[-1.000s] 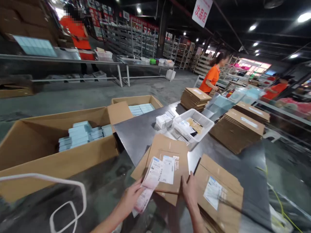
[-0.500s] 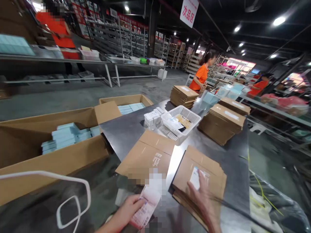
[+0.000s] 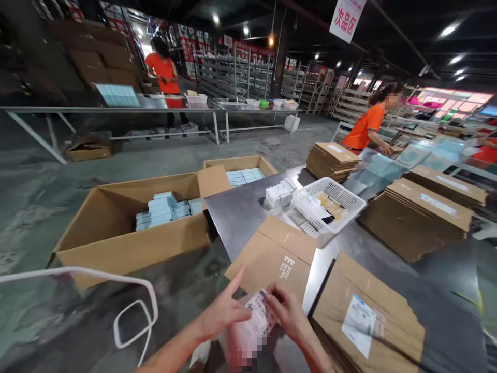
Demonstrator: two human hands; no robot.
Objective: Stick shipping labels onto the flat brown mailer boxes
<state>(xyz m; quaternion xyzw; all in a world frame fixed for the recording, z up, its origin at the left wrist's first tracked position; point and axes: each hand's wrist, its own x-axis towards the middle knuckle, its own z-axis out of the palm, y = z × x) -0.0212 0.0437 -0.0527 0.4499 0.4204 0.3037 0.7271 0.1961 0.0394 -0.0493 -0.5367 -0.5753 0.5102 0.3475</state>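
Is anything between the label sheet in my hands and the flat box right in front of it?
Nothing visible. Both hands, left and right, hold the label sheet just short of the flat box, with nothing lying on its near face.

A hanging sign [image 3: 347, 18] reads 次品区 (red on white); the flat carton's [image 3: 277, 256] print is illegible.

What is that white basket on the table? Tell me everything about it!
The white basket looks like plastic, with small holes all over its walls and a thick rim. It is rectangular, shallow, upright and open on top. It sits on the shiny metal table, beside a cluster of small white boxes. Inside lie white packets and something yellowish. Nobody's hand touches it.
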